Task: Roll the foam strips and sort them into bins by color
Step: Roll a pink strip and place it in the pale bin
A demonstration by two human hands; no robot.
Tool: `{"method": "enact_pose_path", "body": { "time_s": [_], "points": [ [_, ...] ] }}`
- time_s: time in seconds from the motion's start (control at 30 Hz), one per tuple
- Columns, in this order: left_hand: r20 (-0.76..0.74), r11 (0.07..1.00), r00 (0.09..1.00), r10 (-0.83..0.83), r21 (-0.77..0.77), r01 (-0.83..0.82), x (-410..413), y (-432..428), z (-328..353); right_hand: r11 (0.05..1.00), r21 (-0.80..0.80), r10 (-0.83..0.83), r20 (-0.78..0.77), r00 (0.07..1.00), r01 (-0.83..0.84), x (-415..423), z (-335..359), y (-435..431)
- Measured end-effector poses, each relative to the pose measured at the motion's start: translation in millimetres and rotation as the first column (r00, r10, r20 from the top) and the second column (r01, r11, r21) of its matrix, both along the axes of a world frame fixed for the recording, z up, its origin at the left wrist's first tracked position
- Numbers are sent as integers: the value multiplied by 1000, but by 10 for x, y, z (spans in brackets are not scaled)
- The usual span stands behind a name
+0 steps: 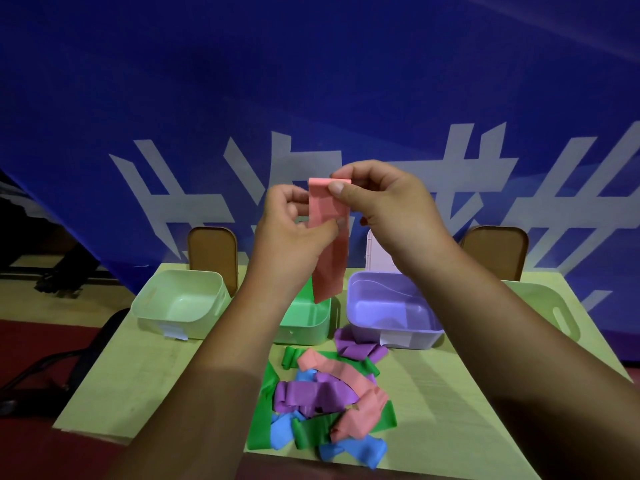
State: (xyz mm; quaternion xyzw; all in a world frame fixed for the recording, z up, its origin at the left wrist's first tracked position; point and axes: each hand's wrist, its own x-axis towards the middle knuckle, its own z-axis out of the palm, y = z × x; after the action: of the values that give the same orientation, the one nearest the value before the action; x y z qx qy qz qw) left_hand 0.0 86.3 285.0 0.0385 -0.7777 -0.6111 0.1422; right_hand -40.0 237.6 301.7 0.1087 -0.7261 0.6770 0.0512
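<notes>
One pink strip [332,258] is up in the air in front of me, hanging over the gap between the green bin [308,329] and the purple bin [422,336]. My right hand [384,209] pinches its top edge between thumb and forefinger, and my left hand [287,230] pinches the side a bit lower.

It droops limp with a slight curve, so I'd say it's light, soft and floppy, nothing to break. Best hold is right at the top end, curling from there. Keep it snug or it'll probably spring open.

Bins: the pale bin [180,322] on the left looks empty, the purple one too. The green one's inside is mostly hidden by my arm, same for the far right bin [540,299]. A loose pile of strips [325,403] sits on the tabletop [156,375] nearer me.
</notes>
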Motion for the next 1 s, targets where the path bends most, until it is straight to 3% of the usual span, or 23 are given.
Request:
{"method": "enact_pose_path", "body": {
  "time_s": [0.77,1.0],
  "points": [
    [16,997,999,-37,-63,38,-18,-48,-119,1000,5,-27,-16,999,27,-9,3,75],
    [-31,994,999,31,-105,-35,-28,-92,-143,998,33,-46,-13,999,46,-58,-57,99]
  ]
}}
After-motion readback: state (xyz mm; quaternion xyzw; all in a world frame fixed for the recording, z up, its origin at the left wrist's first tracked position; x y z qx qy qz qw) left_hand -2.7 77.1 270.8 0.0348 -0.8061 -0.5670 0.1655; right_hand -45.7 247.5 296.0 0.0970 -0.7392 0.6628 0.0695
